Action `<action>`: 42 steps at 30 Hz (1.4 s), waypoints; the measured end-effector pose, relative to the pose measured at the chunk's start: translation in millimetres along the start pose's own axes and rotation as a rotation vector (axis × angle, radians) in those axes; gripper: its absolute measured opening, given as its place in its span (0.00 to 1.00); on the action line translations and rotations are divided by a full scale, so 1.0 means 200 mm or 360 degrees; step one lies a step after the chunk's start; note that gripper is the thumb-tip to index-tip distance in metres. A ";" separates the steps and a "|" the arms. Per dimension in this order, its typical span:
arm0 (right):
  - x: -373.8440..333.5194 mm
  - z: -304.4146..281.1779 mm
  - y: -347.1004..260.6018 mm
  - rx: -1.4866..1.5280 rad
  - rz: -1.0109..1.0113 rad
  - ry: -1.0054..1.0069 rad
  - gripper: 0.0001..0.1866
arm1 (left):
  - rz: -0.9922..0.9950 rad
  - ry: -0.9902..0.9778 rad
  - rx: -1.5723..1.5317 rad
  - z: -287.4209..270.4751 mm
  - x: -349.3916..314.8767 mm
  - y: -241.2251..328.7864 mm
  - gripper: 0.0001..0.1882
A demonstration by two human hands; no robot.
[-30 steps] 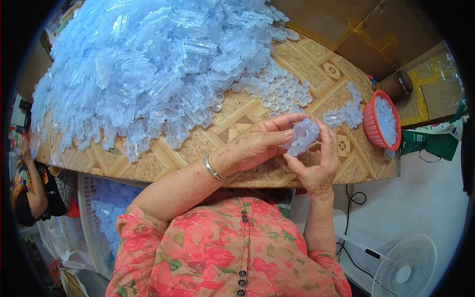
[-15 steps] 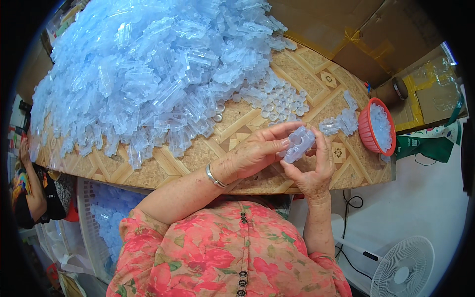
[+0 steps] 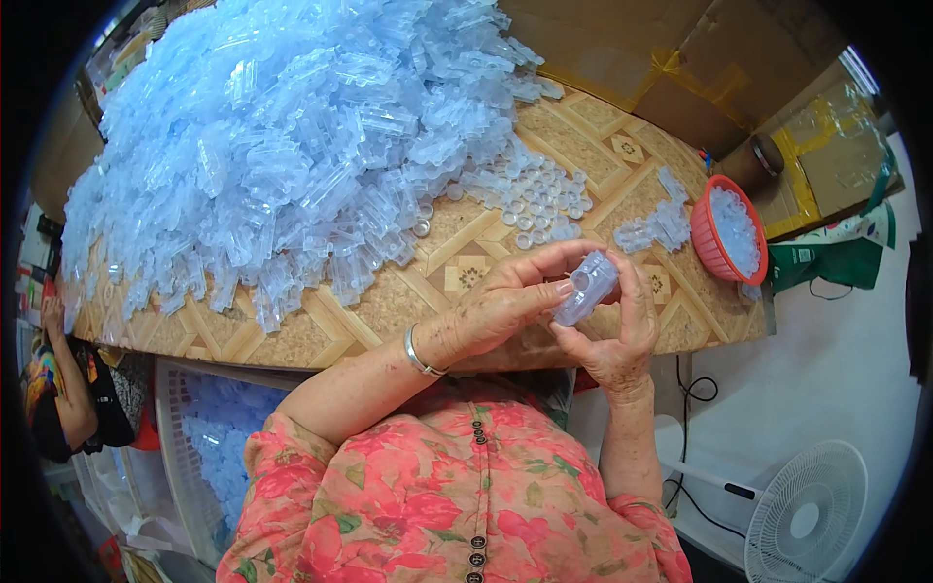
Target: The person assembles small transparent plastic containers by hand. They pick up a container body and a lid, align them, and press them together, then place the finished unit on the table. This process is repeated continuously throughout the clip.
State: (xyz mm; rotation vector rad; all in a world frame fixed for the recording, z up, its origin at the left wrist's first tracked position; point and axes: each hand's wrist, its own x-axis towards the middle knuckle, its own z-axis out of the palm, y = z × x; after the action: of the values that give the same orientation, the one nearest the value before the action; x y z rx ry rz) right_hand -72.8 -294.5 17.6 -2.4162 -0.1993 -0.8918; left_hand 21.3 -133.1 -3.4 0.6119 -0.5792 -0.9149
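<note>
Both hands are on 1 clear plastic pc [image 3: 588, 289], held up left of the red basket [image 3: 717, 251] & a bit nearer the wearer's body, by the near edge of the table [image 3: 603, 180]. L hand [image 3: 510, 296], the one farther from the basket, has a narrow grip: thumb & fingers pinched on the pc's left side. R hand [image 3: 622, 345], the one closer to the basket, is narrow too, thumb at the pc's lower end, fingers along its right side; some fingertips hidden. Silver bracelet [image 3: 416, 350] on L wrist, well left of basket.

Basket's full of small clear parts [image 3: 736, 228], too small to tell what exactly. A few loose clear pcs [image 3: 671, 223] lie just left of it; farther left, a cluster of small round caps [image 3: 544, 199]. Big heap [image 3: 262, 146] of clear pcs sits well left, running out past the basket's far side.

Brown container [image 3: 756, 165] just behind basket, cardboard [image 3: 632, 49] behind & left. Green bag [image 3: 826, 267] just right of it. White fan [image 3: 807, 515] well below basket, to its right. Far left of basket: another person's forearm [image 3: 70, 374], plus a white crate [image 3: 175, 413] w/ bluish pcs, lower than the table.
</note>
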 end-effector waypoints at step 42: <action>-0.44 -0.14 -0.27 0.0232 -0.0153 0.0309 0.48 | 0.0324 -0.0007 0.1012 0.47 -0.43 -0.10 0.26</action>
State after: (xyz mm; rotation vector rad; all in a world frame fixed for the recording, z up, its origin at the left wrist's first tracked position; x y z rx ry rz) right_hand -172.4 -259.1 3.4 -2.1859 -0.2984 -1.1088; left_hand -95.0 -90.1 30.4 1.0972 -0.9289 -0.5295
